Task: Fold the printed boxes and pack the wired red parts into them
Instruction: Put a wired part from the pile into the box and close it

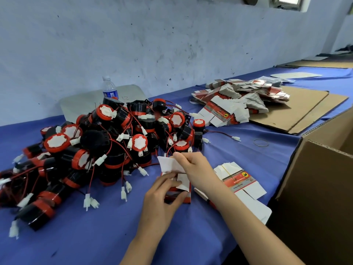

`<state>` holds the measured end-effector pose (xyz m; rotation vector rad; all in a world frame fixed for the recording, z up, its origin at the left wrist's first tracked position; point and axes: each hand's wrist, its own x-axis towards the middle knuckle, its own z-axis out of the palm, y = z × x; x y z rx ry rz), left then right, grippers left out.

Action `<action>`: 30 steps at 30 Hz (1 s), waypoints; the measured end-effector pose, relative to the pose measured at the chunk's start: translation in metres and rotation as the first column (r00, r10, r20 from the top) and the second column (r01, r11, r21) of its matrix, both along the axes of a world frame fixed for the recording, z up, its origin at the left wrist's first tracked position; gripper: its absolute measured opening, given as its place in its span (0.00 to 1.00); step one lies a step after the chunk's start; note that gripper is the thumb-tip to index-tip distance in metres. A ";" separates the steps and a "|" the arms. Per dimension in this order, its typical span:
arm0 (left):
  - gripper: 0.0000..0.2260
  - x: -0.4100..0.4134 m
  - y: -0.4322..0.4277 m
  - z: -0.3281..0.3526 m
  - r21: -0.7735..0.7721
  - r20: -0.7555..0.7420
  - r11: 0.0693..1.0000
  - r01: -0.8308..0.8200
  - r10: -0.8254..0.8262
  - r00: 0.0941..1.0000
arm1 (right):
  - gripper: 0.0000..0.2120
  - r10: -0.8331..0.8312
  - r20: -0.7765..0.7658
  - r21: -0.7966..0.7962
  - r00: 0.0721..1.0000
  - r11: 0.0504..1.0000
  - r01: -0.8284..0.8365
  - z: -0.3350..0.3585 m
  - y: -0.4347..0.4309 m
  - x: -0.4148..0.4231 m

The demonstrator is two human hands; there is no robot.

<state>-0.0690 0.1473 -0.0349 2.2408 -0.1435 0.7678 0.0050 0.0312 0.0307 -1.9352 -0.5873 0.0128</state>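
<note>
On the blue tablecloth (107,236), just before the pile of wired red parts (107,142), a small printed box (184,185) stands half-folded, its long axis near upright and its open end facing up and away. The left hand (162,199) grips its red body from the near side. The right hand (194,169), above and right of the box, pinches the raised white flap (168,165). A banded bundle of flat boxes (236,180) lies just right.

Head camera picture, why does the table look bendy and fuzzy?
Head view: the wide lens curves the blue table; head view: red parts at the far left blur, while the left hand and right hand on the box look sharper; head view: the window glows washed-out.
</note>
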 end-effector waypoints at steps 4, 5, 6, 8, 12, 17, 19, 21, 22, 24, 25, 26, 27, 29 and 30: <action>0.10 -0.001 -0.003 0.001 -0.031 -0.012 1.000 0.003 -0.003 1.000 | 0.13 0.069 0.096 -0.134 0.993 0.989 -0.056 -0.003 -0.006 -0.001; 0.11 -0.001 -0.003 0.002 -0.045 -0.014 0.999 -0.002 0.001 1.000 | 0.12 0.070 0.126 -0.151 0.990 0.987 -0.051 -0.004 -0.006 -0.002; 0.13 -0.001 -0.004 0.002 -0.069 -0.018 0.998 -0.012 0.011 1.000 | 0.11 0.072 0.152 -0.159 0.986 0.986 -0.047 -0.006 -0.006 -0.004; 0.20 -0.002 -0.007 0.002 -0.153 -0.026 0.985 -0.076 0.073 0.997 | 0.11 0.066 0.170 -0.153 0.983 0.987 -0.040 -0.010 -0.007 -0.007; 0.30 -0.003 -0.009 0.000 -0.346 -0.028 0.918 -0.193 0.195 0.980 | 0.12 0.095 0.114 -0.108 0.989 0.991 -0.083 -0.021 -0.011 -0.012; 0.31 -0.003 -0.004 -0.001 -0.368 -0.069 0.917 -0.152 0.136 0.988 | 0.14 0.182 0.224 -0.195 0.958 0.971 -0.139 -0.034 -0.015 -0.019; 0.25 -0.005 0.001 -0.002 -0.327 -0.054 0.940 -0.101 0.088 0.995 | 0.14 0.169 0.262 -0.200 0.950 0.973 -0.118 -0.036 -0.014 -0.019; 0.19 -0.006 0.009 0.000 -0.400 -0.062 0.916 -0.041 0.018 0.998 | 0.14 0.157 0.294 -0.227 0.943 0.970 -0.090 -0.037 -0.013 -0.018; 0.16 -0.006 0.014 0.000 -0.447 -0.070 0.895 -0.010 -0.024 0.997 | 0.14 0.158 0.307 -0.245 0.938 0.966 -0.083 -0.037 -0.012 -0.018; 0.12 -0.004 0.022 0.002 -0.474 -0.086 0.880 0.028 -0.077 0.993 | 0.15 0.163 0.322 -0.273 0.933 0.959 -0.074 -0.039 -0.012 -0.019; 0.12 -0.004 0.025 0.002 -0.468 -0.089 0.883 0.037 -0.089 0.992 | 0.15 0.164 0.328 -0.281 0.930 0.957 -0.070 -0.040 -0.012 -0.019; 0.12 -0.004 0.026 0.003 -0.464 -0.087 0.885 0.041 -0.092 0.992 | 0.15 0.165 0.334 -0.289 0.928 0.955 -0.066 -0.041 -0.012 -0.019; 0.12 -0.004 0.026 0.004 -0.466 -0.084 0.884 0.043 -0.092 0.992 | 0.15 0.164 0.334 -0.294 0.928 0.954 -0.063 -0.042 -0.011 -0.020; 0.12 -0.004 0.027 0.004 -0.474 -0.079 0.879 0.040 -0.088 0.993 | 0.16 0.162 0.315 -0.291 0.935 0.954 -0.067 -0.043 -0.011 -0.020; 0.13 -0.004 0.028 0.004 -0.478 -0.076 0.878 0.038 -0.084 0.994 | 0.16 0.164 0.301 -0.288 0.940 0.955 -0.074 -0.043 -0.010 -0.020</action>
